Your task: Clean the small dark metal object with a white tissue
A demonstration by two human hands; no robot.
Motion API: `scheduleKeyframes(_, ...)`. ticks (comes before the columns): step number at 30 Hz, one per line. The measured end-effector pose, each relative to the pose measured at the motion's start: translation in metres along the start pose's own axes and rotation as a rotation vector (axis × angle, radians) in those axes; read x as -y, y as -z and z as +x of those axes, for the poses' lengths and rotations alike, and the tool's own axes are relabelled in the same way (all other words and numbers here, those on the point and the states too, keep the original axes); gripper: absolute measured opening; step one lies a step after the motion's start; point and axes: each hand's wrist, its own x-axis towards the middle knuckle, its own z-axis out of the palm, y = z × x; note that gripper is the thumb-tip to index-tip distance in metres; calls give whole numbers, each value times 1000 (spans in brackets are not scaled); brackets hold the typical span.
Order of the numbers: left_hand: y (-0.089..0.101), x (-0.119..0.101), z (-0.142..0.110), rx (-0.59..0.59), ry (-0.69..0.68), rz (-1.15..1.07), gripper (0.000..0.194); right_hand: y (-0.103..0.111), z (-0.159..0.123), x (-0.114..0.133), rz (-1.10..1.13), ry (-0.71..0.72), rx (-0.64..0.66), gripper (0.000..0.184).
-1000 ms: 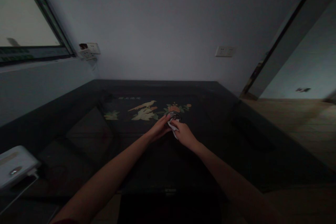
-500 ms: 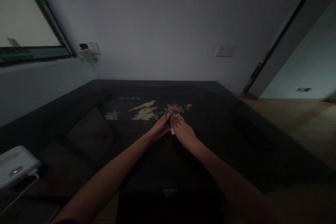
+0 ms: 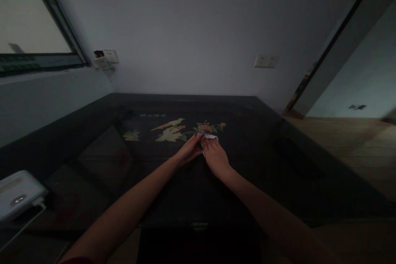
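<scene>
Over the middle of the dark table, my two hands meet close together. My left hand is closed on a small dark, shiny object, mostly covered by fingers, so its kind does not show. My right hand presses a crumpled white tissue against that object's right side, fingers bent together over it. A strip of the tissue sticks out past the right fingertips. Just beyond the hands lies the table's printed picture of birds and flowers.
The dark glossy table reaches back to a grey wall. At the left edge stands a white device with a white cable. Wall sockets are at the back, and a window is at upper left.
My right hand has shifted slightly up over the object, and the tissue has spread to the right above the fingertips. My left hand stays nearly in place.
</scene>
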Motion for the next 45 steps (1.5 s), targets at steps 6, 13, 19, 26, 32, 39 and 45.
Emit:
scheduleKeyframes(6, -2, 0, -2, 30, -22, 29, 29, 14, -1, 6, 52, -20, 64, 42)
scheduleKeyframes(13, -5, 1, -3, 61, -53, 47, 33, 26, 0, -2, 615, -180, 136, 34)
scheduleKeyframes(19, 0, 2, -1, 3, -54, 7, 28, 8, 7, -6, 1514, -337, 17, 36)
scheduleKeyframes(26, 3, 2, 1, -5, -35, 21, 26, 11, 3, -5, 1075, -196, 30, 46)
scheduleKeyframes(32, 3, 1, 1, 45, -29, 13, 31, 22, -3, -10, 548, -79, 190, 53)
scheduleKeyframes(39, 6, 2, 6, 58, 19, -22, 33, 24, 3, -25, 335, 149, 132, 43)
scheduleKeyframes(45, 0, -1, 1, 35, 6, -5, 29, 27, 3, -24, 298, 159, 163, 41)
